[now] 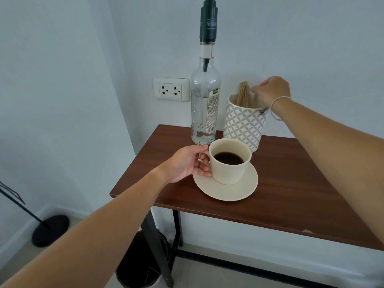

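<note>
left hand [187, 164] fingers pinching handle of coffee cup [228, 173], cup on saucer [239, 191], desk [291, 183]; right hand [272, 89] above patterned holder [242, 125], fingers bent by wooden sticks [243, 94], grip cannot tell

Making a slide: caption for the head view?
Left hand grips the coffee cup; right hand reaches for wooden sticks in a patterned jar.

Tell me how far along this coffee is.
Done: coffee fills the cup, which stands on its saucer. In hand: the left hand holds the cup's handle and the right hand reaches the wooden sticks in the patterned holder. Left: no stick is in the coffee yet.
</note>
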Available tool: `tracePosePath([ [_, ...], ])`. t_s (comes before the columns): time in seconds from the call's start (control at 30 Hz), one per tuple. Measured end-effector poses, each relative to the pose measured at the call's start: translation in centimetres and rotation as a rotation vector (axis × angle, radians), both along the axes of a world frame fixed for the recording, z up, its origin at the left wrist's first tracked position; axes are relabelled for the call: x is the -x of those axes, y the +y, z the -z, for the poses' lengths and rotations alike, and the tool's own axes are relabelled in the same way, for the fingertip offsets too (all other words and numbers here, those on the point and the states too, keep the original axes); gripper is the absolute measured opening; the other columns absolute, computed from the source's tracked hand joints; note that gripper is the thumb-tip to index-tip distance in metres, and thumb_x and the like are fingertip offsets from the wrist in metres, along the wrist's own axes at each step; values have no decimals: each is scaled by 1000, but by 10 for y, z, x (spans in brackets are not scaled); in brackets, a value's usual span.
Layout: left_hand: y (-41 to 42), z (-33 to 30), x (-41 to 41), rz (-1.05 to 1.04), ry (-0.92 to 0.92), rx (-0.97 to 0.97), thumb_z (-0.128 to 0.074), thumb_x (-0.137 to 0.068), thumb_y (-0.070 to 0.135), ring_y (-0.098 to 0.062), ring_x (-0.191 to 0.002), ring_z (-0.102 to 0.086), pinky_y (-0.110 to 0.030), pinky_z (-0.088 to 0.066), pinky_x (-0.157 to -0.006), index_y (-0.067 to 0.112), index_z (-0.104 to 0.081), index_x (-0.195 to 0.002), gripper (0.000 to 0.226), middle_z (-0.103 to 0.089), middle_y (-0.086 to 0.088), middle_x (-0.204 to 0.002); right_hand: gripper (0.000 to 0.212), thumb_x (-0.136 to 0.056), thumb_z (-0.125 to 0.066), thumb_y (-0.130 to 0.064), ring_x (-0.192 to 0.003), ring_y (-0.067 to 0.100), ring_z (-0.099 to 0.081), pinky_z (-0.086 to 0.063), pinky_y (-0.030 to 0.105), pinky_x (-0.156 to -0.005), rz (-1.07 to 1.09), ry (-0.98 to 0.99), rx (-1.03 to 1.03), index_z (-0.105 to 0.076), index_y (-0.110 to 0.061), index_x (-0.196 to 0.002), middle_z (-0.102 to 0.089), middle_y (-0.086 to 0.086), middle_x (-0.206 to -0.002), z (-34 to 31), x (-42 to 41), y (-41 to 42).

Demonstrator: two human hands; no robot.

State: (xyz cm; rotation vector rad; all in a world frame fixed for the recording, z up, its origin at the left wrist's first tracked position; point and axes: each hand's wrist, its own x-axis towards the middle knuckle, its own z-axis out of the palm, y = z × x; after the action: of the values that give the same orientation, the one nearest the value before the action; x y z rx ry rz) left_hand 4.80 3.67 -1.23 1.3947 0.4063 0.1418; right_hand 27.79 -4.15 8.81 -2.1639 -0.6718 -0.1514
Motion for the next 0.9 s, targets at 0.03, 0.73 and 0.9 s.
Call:
tracePosePath([
  [0.03, 0, 0, 0, -1, 1, 3, -35, -97, 23, -18, -62, -51, -33, -58, -68, 11, -42, -64, 36, -46, -8, -68, 45, -83, -62, -34, -110, 34, -60, -47, 35, -86, 14, 0, 35, -65, 3, -109, -66, 19, -116, -1, -2, 2],
  [0.73, 3, 2, 0, -7, -6, 2, -34, -97, 23, -17, -60, -52, -34, -59, -69, 10, -43, -63, 37, -48, -7, -66, 26, -85, -50, -20, -99, 23, -60, -34, 11, -68, -28, -186, -201, -66, -5, -99, -67, 6, -97, -42, 2, -13],
  [0.9, 3, 2, -1, 9, -10, -2, -35, -97, 24, -19, -63, -52, -34, -58, -67, 11, -44, -63, 37, -49, -6, -65, 22, -81, -42, -18, -67, 10, -49, -35, 6, -52, -109, -258, -476, -38, -29, -64, -45, -10, -63, -84, 21, -40],
])
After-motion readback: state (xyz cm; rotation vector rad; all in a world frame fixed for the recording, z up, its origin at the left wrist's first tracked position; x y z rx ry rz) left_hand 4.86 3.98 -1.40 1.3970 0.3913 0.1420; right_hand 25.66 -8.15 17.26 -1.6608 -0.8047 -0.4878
